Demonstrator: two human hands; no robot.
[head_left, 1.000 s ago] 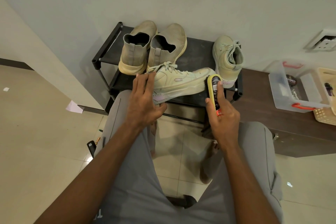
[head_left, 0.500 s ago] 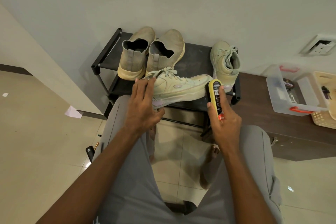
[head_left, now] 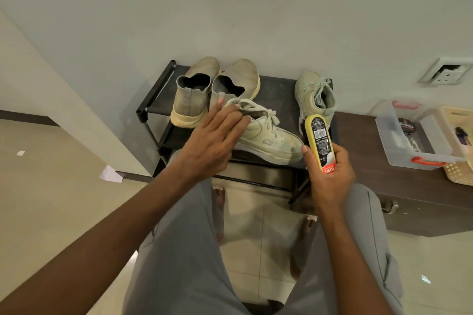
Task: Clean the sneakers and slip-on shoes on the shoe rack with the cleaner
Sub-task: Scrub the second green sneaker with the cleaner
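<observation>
Turned toe-right since earlier, the sneaker (head_left: 266, 135) lies between flat left fingers (head_left: 227, 120) at its heel and right fingers (head_left: 339, 155) clamping the cleaner (head_left: 320, 143) at its toe.

"KIWI" upside down on the yellow cleaner (head_left: 319, 143).
</observation>
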